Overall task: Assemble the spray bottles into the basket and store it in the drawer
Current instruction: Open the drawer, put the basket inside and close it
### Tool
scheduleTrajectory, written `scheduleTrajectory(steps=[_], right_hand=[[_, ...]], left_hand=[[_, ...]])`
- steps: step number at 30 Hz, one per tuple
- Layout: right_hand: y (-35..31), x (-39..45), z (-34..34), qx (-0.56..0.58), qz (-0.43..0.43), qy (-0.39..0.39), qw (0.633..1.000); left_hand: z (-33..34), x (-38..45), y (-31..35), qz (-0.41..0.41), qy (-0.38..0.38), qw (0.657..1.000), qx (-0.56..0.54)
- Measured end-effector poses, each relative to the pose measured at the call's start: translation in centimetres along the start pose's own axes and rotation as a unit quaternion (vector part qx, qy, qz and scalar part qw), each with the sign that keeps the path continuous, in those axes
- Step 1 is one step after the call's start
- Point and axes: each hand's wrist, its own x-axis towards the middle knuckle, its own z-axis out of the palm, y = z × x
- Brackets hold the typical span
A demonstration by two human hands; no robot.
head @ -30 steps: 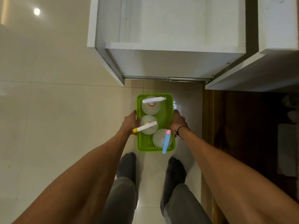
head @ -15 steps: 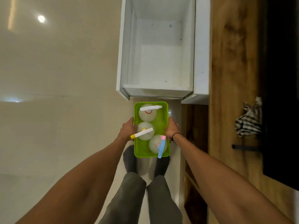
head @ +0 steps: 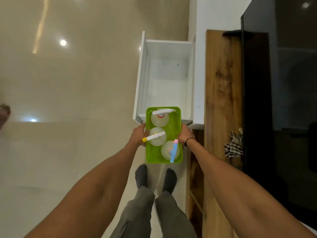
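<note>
A bright green basket [head: 174,129] is held in the air between both hands, its far end over the front edge of the open white drawer [head: 169,86]. My left hand [head: 138,135] grips its left rim, my right hand [head: 186,134] its right rim. Three clear round spray bottles stand inside: one with a white and red head [head: 160,117] at the far end, one with a white and yellow head [head: 156,137] in the middle, one with a blue and pink head [head: 171,150] nearest me. The drawer's inside is bare.
A wooden counter [head: 223,100] runs along the right with a striped cloth [head: 234,147] on it and a dark panel [head: 283,100] beyond. Glossy beige floor tiles [head: 68,100] spread to the left. My socked feet [head: 155,177] stand below the basket.
The basket has risen from the floor and moved toward the drawer, now overlapping its front edge. My view has lifted higher above the drawer.
</note>
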Motion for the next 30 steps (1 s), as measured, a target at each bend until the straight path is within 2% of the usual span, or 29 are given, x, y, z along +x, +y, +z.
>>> scheduleTrajectory(steps=[10, 18, 30], right_hand=[[-7.3, 6.9, -7.1, -0.045, -0.024, 0.031, 0.998], [-12.2, 17.1, -10.5, -0.012, -0.002, 0.023, 1.0], [-11.3, 34.8, -9.4, -0.021, 0.024, 0.027, 0.999]], left_hand=[[-5.3, 7.4, 7.9, 0.049, 0.043, 0.998, 0.013], [-7.7, 18.9, 12.4, 0.034, 0.012, 0.999, 0.003], [-3.8, 35.8, 11.8, 0.004, -0.025, 1.0, -0.008]])
